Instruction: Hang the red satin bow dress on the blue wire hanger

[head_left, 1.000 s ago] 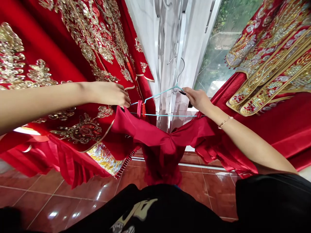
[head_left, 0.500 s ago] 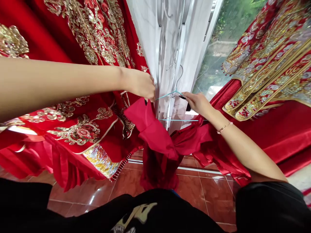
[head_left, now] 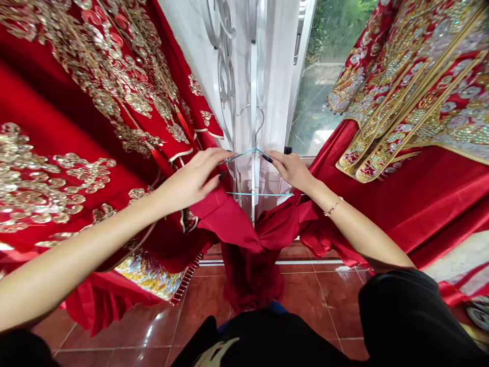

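A thin light-blue clothes hanger [head_left: 255, 149] with a metal hook stands upright before me. My right hand [head_left: 293, 169] pinches its right shoulder close to the hook. The fingers of my left hand [head_left: 200, 176] lie over the left shoulder of the hanger, with the thumb lower, by the cloth. A plain crimson garment [head_left: 229, 219] hangs from both ends of the hanger and sags in the middle. Its lower part drops toward the floor. The hanger's ends are hidden by cloth and hands.
Red robes with gold sequin embroidery [head_left: 133, 97] hang close on the left. More beaded red clothing [head_left: 412, 102] hangs on the right. Behind the hanger are a white metal rack [head_left: 253, 76] and a window [head_left: 324, 76]. Reddish tiles [head_left: 305, 300] cover the floor.
My left hand has moved from the garment's left shoulder onto the hanger's left shoulder, and its forearm has swung lower. My right hand keeps its pinch. The view has shifted slightly.
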{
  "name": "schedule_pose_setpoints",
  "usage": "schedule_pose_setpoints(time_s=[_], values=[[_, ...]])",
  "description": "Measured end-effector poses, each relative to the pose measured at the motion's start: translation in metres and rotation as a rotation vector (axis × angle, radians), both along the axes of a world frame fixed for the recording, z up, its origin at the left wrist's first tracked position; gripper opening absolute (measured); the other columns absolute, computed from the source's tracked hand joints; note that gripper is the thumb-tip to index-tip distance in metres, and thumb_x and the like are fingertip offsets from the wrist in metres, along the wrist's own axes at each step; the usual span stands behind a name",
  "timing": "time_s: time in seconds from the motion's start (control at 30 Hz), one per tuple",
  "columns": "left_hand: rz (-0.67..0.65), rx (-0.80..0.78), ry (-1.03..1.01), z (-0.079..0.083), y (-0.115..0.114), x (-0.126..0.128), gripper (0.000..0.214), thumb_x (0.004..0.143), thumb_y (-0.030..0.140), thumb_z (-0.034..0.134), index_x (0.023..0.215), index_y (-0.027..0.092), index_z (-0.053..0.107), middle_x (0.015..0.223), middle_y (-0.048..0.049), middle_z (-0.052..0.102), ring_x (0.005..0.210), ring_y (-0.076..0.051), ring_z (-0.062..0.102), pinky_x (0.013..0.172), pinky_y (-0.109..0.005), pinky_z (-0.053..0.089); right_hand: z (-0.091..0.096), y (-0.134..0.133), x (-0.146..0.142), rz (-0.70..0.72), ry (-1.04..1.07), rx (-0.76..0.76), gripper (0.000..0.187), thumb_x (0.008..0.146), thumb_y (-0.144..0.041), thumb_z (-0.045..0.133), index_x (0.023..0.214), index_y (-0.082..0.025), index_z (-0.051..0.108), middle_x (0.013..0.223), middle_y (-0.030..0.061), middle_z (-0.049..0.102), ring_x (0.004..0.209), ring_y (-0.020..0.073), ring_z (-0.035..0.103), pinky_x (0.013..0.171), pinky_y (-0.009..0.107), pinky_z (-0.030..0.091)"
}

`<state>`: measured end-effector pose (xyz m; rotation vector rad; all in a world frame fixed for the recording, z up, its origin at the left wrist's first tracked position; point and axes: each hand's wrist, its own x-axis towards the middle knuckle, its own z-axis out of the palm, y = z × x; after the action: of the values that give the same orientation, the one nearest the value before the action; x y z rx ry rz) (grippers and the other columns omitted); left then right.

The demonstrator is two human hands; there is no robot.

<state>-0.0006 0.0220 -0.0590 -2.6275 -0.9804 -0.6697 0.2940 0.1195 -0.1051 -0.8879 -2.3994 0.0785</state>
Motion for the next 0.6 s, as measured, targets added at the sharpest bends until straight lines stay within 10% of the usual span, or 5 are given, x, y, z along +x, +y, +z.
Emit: schedule_pose_setpoints(time_s=[0.2, 0.37, 0.47, 0.6], values=[[-0.223, 0.232, 0.222, -0.011, 0.019, 0.073, 0.036, 0.104, 0.021, 0.035, 0.129, 0.020, 0.061, 0.126, -0.0119, 0.068, 0.123, -0.023, 0.062, 0.109, -0.044, 0.051, 0.020, -0.024, 0.027, 0.072, -0.061, 0.009, 0.054, 0.096, -0.022, 0.035, 0.148, -0.019, 0.049, 0.119, 0.0124, 0.070, 0.111, 0.0258, 0.062, 0.099, 0.045, 0.050], [-0.126, 0.342, 0.184, -0.022, 0.037, 0.122, 0.036, 0.102, 0.015, 0.038, 0.127, 0.019, 0.063, 0.134, -0.0123, 0.065, 0.133, -0.024, 0.056, 0.120, -0.051, 0.039, 0.036, -0.047, 0.085, -0.060, 0.058, 0.066, 0.032, 0.099, -0.029, 0.041, 0.108, -0.019, 0.070, 0.111, 0.0122, 0.072, 0.104, 0.0246, 0.066, 0.097, 0.043, 0.050], [-0.058, 0.359, 0.216, -0.030, 0.041, 0.144, 0.039, 0.101, 0.012, 0.036, 0.129, 0.015, 0.063, 0.137, -0.0139, 0.064, 0.134, -0.024, 0.056, 0.122, -0.051, 0.035, 0.025, -0.056, 0.108, -0.020, -0.033, -0.093, 0.027, 0.098, -0.034, 0.048, 0.095, -0.019, 0.070, 0.098, 0.0107, 0.072, 0.090, 0.0223, 0.068, 0.086, 0.039, 0.054], [0.085, 0.322, 0.292, -0.046, 0.052, 0.163, 0.047, 0.101, 0.010, 0.031, 0.140, 0.010, 0.056, 0.139, -0.0171, 0.062, 0.134, -0.029, 0.054, 0.121, -0.056, 0.033, -0.002, -0.055, 0.111, 0.018, -0.330, -0.182, 0.034, 0.095, -0.030, 0.051, 0.126, -0.023, 0.064, 0.133, 0.0113, 0.064, 0.117, 0.0239, 0.065, 0.096, 0.039, 0.055]])
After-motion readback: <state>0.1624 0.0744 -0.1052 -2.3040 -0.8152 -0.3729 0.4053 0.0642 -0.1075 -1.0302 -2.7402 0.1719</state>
